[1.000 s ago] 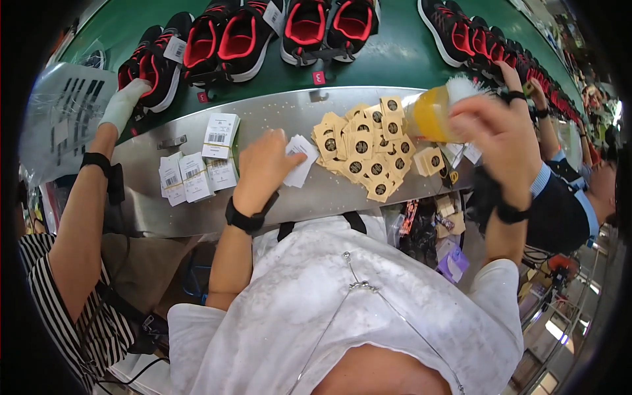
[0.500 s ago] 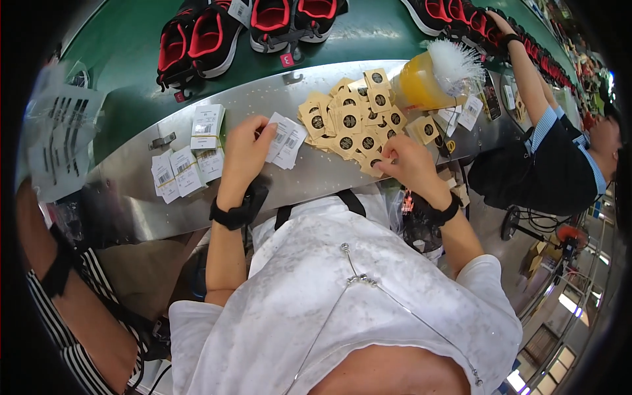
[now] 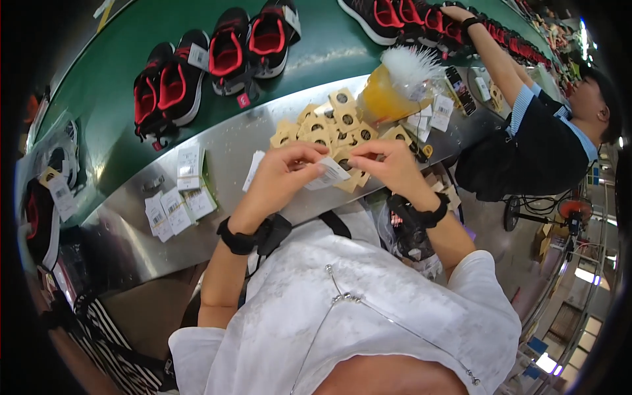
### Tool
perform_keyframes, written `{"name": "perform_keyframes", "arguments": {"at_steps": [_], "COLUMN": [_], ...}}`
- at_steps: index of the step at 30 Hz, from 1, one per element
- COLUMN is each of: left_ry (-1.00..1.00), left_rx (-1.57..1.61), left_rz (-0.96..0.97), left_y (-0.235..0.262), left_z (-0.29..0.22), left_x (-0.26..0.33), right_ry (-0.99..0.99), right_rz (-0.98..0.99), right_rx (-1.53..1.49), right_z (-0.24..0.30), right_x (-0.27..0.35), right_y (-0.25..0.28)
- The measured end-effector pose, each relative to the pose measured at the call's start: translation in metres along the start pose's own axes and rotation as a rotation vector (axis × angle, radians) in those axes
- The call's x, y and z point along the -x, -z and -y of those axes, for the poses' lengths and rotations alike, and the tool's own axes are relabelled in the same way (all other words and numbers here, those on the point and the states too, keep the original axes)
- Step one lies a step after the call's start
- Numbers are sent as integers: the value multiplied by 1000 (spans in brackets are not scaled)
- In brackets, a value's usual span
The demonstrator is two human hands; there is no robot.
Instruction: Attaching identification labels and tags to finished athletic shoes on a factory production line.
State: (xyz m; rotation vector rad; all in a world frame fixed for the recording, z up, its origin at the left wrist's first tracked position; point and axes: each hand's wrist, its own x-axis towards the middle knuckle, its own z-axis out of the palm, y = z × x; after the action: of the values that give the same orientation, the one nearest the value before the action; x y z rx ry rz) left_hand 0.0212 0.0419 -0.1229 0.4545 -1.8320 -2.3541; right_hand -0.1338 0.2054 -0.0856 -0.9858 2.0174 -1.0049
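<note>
My left hand (image 3: pixel 284 176) is closed in a pinch on a white barcode tag (image 3: pixel 334 172), held just above the near edge of a metal ledge. Close beside it, my right hand (image 3: pixel 390 166) has its thumb and fingertips pressed together near the tag's far corner; whatever they pinch is too small to make out. Behind both hands a loose pile of tan square tags (image 3: pixel 343 118) with dark round prints is spread out. Another white tag (image 3: pixel 253 172) shows partly from behind my left hand.
Banded white tag bundles (image 3: pixel 191 168) rest on the ledge (image 3: pixel 125 217) at left. A yellow tub (image 3: pixel 388 99) with white plastic fasteners stands right of the pile. Black-and-red shoes (image 3: pixel 227 52) line the green belt (image 3: pixel 158 26). A co-worker (image 3: pixel 520 138) at right reaches toward shoes.
My left hand has brought a white tag rightward to meet my right hand, which has lifted off the tan pile. Shoes on the belt appear farther left, and the view has shifted.
</note>
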Motion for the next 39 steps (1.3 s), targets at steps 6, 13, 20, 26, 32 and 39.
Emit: {"name": "perform_keyframes", "arguments": {"at_steps": [6, 13, 20, 26, 32, 39], "left_ry": [34, -127, -324, -379, -576, -312], "left_rx": [33, -100, -318, -324, -334, -383], "left_rz": [-44, -127, -10, 79, 177, 193], "left_y": [-8, -12, -32, -56, -74, -97], "left_z": [-14, -27, -42, -51, -47, -36], "left_x": [-20, -45, -88, -123, -156, -179], "right_ry": [-92, 295, 220, 265, 417, 575], "right_rz": [-48, -723, -589, -700, -670, -805], "right_rx": [-357, 84, 36, 441, 464, -321], "right_z": [13, -10, 0, 4, 0, 24], "right_x": [-3, -53, -60, -53, -55, -45], "right_y": [9, 108, 120, 116, 121, 127]}}
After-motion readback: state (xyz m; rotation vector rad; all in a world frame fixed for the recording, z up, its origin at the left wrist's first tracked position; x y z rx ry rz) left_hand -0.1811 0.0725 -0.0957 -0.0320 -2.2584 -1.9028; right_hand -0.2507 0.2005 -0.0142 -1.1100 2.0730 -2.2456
